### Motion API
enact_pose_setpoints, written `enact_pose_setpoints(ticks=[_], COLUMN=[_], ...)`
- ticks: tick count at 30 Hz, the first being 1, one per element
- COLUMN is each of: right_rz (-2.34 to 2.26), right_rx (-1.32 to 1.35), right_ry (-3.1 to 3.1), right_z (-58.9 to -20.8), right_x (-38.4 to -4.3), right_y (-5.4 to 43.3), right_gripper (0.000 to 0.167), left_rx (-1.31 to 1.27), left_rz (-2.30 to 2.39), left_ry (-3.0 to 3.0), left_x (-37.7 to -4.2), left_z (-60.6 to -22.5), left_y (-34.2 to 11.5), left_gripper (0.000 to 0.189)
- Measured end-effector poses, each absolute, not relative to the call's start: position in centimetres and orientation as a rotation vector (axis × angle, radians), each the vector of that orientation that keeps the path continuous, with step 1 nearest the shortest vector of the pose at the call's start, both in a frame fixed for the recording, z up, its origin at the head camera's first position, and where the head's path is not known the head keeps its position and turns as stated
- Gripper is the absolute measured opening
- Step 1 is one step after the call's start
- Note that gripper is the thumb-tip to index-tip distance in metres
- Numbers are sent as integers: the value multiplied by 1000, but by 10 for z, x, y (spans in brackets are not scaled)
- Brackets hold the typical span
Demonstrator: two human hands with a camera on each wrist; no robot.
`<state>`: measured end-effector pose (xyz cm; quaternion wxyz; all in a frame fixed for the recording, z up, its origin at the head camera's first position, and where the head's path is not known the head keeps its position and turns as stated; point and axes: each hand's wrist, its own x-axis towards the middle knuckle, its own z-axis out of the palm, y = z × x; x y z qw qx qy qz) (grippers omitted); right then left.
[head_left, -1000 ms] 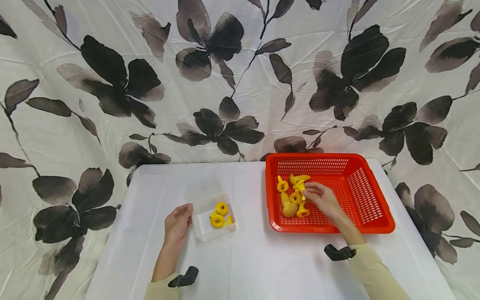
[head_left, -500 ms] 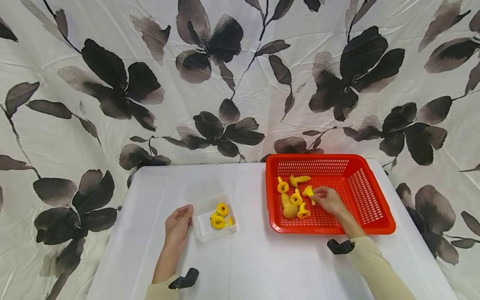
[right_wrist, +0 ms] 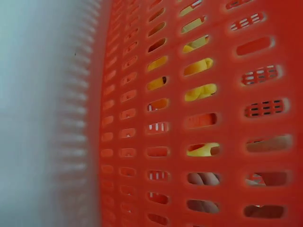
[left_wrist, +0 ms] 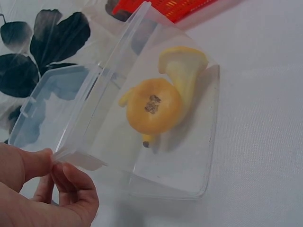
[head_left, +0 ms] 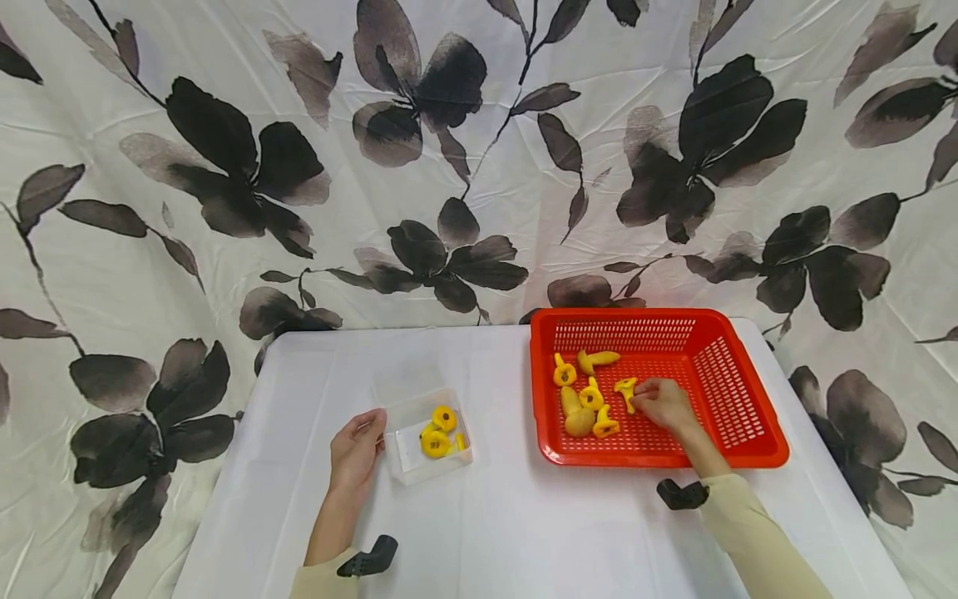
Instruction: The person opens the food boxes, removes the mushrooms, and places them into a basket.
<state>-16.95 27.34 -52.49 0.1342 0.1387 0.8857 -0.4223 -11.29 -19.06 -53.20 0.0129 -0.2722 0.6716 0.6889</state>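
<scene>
My left hand (head_left: 355,456) pinches the near-left corner of a clear plastic box (head_left: 405,441); in the left wrist view thumb and fingertips meet at its rim. Inside the box lie several yellow mushrooms, one with a round cap (left_wrist: 154,106) and another with a flared, pale stem (left_wrist: 182,71). Over the red basket (head_left: 748,457), my right hand (head_left: 664,406) pinches a yellow trumpet-shaped mushroom (head_left: 624,388). The basket's slotted wall (right_wrist: 229,127) covers most of the right wrist view, so fingers and mushroom show only in slivers.
Left of that hand, the basket holds several more mushrooms: yellow ones (head_left: 605,423) and browner ones (head_left: 578,416). Behind the box lies its clear open lid (left_wrist: 52,106). A white cloth (head_left: 509,532) covers the table, and a floral curtain (head_left: 464,166) hangs along the back.
My right hand has moved slightly right and nearer to me inside the basket, drawing the trumpet-shaped mushroom away from the others. The left hand and box have stayed in place.
</scene>
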Motion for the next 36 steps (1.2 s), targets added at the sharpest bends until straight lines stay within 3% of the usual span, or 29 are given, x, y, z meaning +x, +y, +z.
enact_pose_setpoints(ticks=[36], right_rz=[-1420], right_rx=[-29], right_ry=[2663], right_z=[-462], right_x=[-184], right_y=[198], right_gripper=[20], left_rx=[-855], left_rz=[2143], left_ry=[2075], left_x=[-114], left_z=[-524], left_y=[-192], left_gripper=[37])
